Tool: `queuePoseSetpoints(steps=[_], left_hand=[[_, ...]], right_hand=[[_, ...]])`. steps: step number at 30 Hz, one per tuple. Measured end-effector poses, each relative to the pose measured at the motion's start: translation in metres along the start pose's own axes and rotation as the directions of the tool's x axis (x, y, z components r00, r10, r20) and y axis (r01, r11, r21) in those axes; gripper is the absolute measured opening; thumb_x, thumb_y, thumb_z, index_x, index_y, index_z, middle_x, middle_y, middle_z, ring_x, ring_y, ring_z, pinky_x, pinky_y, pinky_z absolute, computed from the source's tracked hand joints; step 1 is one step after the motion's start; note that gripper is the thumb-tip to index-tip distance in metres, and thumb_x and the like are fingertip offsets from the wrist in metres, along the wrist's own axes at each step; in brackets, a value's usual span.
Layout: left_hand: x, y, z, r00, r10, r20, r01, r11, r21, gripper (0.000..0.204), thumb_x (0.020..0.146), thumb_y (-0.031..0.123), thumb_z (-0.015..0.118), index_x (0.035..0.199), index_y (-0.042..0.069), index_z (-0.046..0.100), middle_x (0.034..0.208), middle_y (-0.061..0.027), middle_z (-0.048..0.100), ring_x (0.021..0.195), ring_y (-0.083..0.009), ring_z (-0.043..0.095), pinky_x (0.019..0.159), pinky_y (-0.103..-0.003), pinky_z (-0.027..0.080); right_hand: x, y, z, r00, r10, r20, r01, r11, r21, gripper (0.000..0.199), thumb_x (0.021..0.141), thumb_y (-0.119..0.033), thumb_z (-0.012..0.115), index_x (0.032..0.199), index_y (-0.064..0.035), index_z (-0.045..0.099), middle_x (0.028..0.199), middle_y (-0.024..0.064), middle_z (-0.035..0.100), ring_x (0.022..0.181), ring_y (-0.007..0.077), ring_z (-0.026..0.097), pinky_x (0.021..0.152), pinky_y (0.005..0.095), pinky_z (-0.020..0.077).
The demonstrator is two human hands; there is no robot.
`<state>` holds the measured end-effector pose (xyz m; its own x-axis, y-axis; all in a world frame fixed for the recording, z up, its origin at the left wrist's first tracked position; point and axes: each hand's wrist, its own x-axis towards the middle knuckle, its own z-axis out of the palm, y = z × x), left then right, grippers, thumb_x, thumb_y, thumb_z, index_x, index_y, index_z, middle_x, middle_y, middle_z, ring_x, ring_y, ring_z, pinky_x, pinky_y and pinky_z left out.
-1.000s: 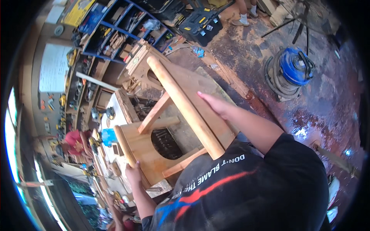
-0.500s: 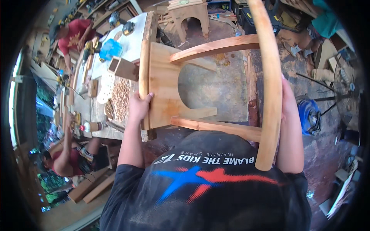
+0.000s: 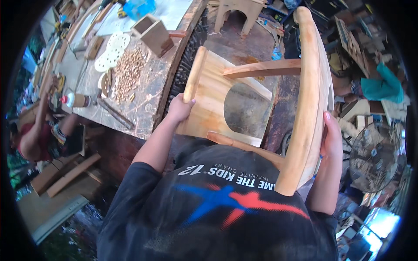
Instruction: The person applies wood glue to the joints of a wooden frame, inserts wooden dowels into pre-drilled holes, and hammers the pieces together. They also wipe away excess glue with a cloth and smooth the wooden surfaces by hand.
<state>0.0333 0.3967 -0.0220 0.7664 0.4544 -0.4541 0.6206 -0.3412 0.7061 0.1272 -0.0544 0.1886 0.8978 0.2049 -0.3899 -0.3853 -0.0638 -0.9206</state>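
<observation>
Between my hands, raised in front of my chest, is a wooden stool frame. It has two end panels, the left with an arched cut-out, and rails join them. My left hand grips the left panel by its edge, beside a rounded bar, with the thumb on the near face. Over on the right, a thick rounded bar runs along the other end panel. My right hand holds that panel from its outer side; some of its fingers are hidden behind the wood.
To the left, a workbench carries many wooden dowels, an open wooden box and a glue bottle. A similar arched stool stands ahead. On the right is a fan. Another person is at far left.
My view has turned, and the bench now lies farther left of the frame. The frame has tilted, bringing more of the right panel's outer face into sight. Both hands keep hold.
</observation>
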Motion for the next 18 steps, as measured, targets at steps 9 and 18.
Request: queuePoseSetpoints(steps=[9, 18], left_hand=[[-0.019, -0.022, 0.004, 0.986, -0.048, 0.159, 0.111, 0.902, -0.416, 0.046, 0.103, 0.026, 0.069, 0.139, -0.002, 0.06, 0.117, -0.0109, 0.075, 0.102, -0.0194, 0.071, 0.087, -0.031, 0.056], [-0.07, 0.0, -0.06, 0.8, 0.314, 0.511, 0.284, 0.553, -0.783, 0.063, 0.107, 0.049, 0.058, 0.146, -0.001, 0.053, 0.123, -0.0087, 0.069, 0.104, -0.0162, 0.064, 0.092, -0.035, 0.053]], right_hand=[[0.034, -0.001, 0.11, 0.997, 0.074, -0.027, -0.078, 0.979, -0.187, 0.051, 0.098, -0.028, 0.071, 0.132, 0.0097, 0.062, 0.129, 0.0173, 0.069, 0.116, 0.0232, 0.067, 0.104, 0.0345, 0.0488], [0.072, 0.022, 0.173, 0.992, 0.115, 0.061, -0.094, 0.958, -0.272, 0.055, 0.096, -0.023, 0.073, 0.134, 0.0128, 0.059, 0.124, 0.0203, 0.071, 0.107, 0.0233, 0.07, 0.096, 0.0337, 0.0537]])
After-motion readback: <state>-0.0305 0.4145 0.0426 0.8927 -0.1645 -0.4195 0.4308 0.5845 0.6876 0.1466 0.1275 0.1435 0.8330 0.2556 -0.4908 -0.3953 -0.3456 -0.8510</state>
